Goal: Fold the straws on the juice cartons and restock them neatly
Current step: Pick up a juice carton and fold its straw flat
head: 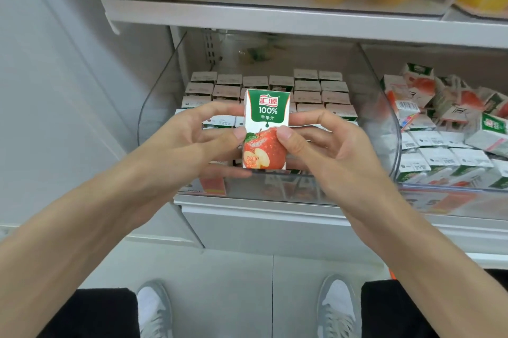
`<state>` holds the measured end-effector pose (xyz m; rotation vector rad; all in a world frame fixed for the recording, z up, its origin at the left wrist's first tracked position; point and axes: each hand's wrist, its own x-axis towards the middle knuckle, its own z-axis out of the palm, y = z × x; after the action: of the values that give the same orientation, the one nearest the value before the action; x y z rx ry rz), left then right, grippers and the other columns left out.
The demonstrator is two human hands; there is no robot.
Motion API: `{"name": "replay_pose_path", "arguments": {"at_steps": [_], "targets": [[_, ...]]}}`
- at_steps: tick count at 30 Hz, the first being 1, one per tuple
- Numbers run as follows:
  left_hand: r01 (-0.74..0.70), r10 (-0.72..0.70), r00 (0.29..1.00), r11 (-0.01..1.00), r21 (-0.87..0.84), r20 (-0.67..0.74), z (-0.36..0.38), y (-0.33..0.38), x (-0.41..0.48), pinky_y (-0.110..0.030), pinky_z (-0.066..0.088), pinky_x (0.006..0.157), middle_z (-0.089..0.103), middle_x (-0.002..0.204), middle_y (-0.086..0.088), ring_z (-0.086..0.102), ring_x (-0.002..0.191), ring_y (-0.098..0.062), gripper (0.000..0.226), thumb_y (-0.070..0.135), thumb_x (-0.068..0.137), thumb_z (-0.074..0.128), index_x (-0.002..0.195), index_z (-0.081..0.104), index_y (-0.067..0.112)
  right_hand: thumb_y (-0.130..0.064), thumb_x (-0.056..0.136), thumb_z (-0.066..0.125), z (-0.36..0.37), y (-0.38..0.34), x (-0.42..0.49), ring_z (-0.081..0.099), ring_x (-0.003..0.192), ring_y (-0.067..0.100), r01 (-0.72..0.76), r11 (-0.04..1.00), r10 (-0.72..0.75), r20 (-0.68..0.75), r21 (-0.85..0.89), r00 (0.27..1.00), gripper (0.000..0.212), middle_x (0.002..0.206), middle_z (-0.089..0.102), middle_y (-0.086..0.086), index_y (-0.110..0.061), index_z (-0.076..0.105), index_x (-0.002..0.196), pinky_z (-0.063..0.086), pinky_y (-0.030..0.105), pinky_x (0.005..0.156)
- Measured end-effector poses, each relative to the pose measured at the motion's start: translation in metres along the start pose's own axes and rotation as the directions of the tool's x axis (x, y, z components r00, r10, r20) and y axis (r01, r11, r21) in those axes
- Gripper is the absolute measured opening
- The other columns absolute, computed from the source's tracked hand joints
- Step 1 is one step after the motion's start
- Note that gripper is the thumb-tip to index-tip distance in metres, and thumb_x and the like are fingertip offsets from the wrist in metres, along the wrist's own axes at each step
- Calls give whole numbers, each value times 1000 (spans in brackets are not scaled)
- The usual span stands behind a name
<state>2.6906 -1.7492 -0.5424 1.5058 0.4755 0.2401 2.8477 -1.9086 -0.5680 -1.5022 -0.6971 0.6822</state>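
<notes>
Pinching upright cardboard juice carton [266, 128], both hands: left hand [189, 139] and right hand [324, 145] thumbs on front. Label "汇源 100% 苹果汁", red apple print. Clear plastic bin [156, 106] behind holds rowed cartons.

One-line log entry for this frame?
left hand: grips juice carton | right hand: grips juice carton | pose: upright, front to camera | straw: hidden

Both bare arms reach forward. The left hand [192, 139] and the right hand [327, 148] face each other, thumbs pressed on the front of a juice carton [266, 117] held upright between them, fingers curled round its sides.
</notes>
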Motion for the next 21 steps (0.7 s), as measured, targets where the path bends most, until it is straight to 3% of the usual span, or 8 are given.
{"name": "replay_pose_path", "arguments": {"at_steps": [5, 14, 21], "targets": [[-2, 2, 1000, 1000, 16, 3, 1, -1, -1, -26, 64, 81, 82, 115, -3, 79, 107, -20, 34, 24, 103, 63, 136, 62, 31, -39, 85, 80, 0, 4, -2, 80, 98, 19, 29, 1000, -29, -11, 10, 1000, 31, 107, 83, -2, -19, 71, 106, 63, 46, 96], [18, -18, 1000, 999, 35, -3, 1, -2, -3, -26, 64, 81, 81, 119, -1, 79, 108, -20, 35, 21, 105, 59, 139, 65, 25, -40, 84, 80, 3, 6, -4, 79, 99, 23, 47, 999, -47, -16, -3, 999, 27, 107, 83, 0, -20, 72, 100, 63, 48, 95], [26, -21, 995, 998, 51, -98, 4, -3, -5, -25, 64, 79, 82, 114, 0, 80, 98, -21, 35, 27, 94, 71, 129, 69, 28, -35, 94, 76, 9, 1, -6, 79, 99, 15, 34, 999, -33, 23, -31, 999, 17, 108, 82, -7, -23, 77, 107, 60, 46, 99]]}}
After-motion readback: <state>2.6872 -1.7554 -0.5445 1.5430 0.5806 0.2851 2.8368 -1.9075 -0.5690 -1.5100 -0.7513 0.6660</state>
